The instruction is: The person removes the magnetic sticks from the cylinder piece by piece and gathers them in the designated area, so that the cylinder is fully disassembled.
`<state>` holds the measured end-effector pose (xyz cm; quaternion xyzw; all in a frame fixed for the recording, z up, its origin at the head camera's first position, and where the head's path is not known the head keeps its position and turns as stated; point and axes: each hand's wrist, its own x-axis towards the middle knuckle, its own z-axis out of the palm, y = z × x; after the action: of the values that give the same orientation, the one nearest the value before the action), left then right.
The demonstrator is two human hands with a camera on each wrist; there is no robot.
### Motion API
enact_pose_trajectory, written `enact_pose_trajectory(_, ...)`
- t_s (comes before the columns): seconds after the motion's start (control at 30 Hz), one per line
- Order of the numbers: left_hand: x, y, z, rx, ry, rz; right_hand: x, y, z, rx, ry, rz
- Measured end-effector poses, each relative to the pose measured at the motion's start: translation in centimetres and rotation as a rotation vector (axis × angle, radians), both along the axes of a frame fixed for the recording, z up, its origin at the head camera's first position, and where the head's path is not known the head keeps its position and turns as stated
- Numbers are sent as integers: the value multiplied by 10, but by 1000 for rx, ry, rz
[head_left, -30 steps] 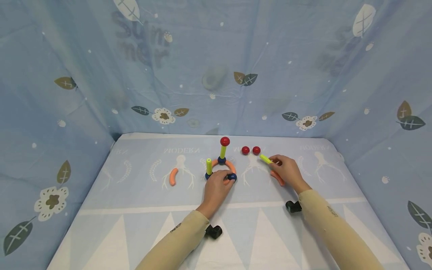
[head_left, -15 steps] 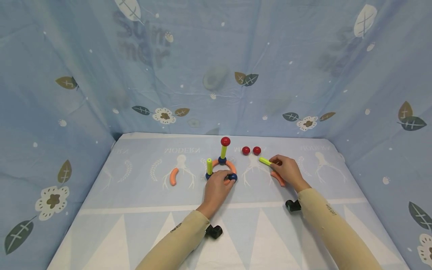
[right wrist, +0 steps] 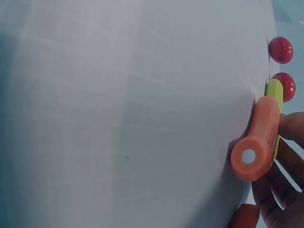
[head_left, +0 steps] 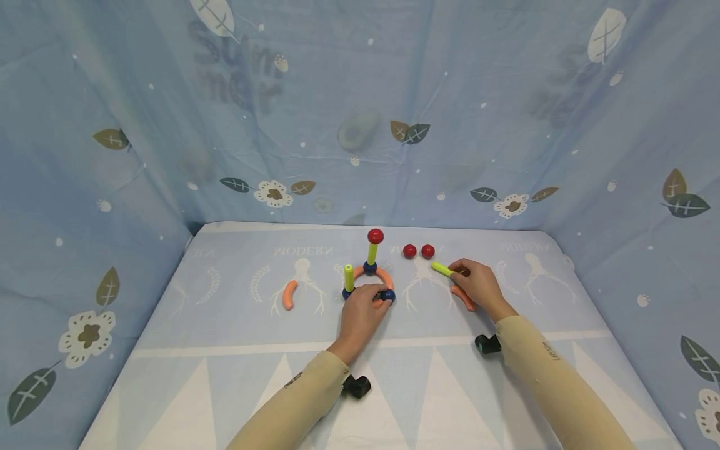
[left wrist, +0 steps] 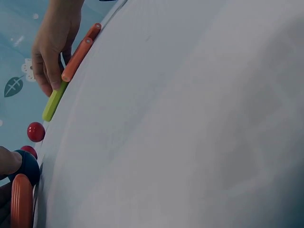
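My left hand (head_left: 361,317) grips the ring structure at its front, thumb and fingers on a dark blue ball (head_left: 387,296). Curved orange sticks (head_left: 385,277) and blue balls make up this ring. From it rise two yellow-green rods, one bare on top (head_left: 349,277), the other (head_left: 372,254) capped by a red ball (head_left: 375,236). To the right, my right hand (head_left: 477,280) pinches a separate yellow-green rod (head_left: 441,269) low over the table. Just beneath that hand lie curved orange sticks (left wrist: 78,59), partly overlapping in the head view. Fingers hide part of the ring's front.
Two loose red balls (head_left: 410,251) sit beyond the held rod, right of the structure. One curved orange stick (head_left: 289,294) lies to the left on the patterned tabletop (head_left: 225,387). Behind and on both sides hangs a blue printed curtain (head_left: 315,94).
The far end of the rod in my right hand has dipped slightly toward the table and nearer to me, away from the red balls. My left hand and the structure stay put.
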<state>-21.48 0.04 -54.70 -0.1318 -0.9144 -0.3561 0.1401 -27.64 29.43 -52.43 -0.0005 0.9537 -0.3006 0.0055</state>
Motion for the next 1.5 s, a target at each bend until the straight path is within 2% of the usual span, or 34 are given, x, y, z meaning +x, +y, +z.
enact_pose_trajectory(0.6,1,0,1,-9,-16,3,5,-2,4,-7,11,4)
enact_pose_trajectory(0.93,2,-3,-2,13,19,-27,12,-9,7,-23,82,22)
enact_pose_trajectory(1.13,3,-7,0,40,60,-57,16,-18,10,-56,46,15)
enact_pose_trajectory(1.23,4,-9,0,54,84,-66,17,-23,10,-49,52,31)
enact_pose_trajectory(1.5,9,-13,4,81,87,-72,23,-36,13,-61,98,81)
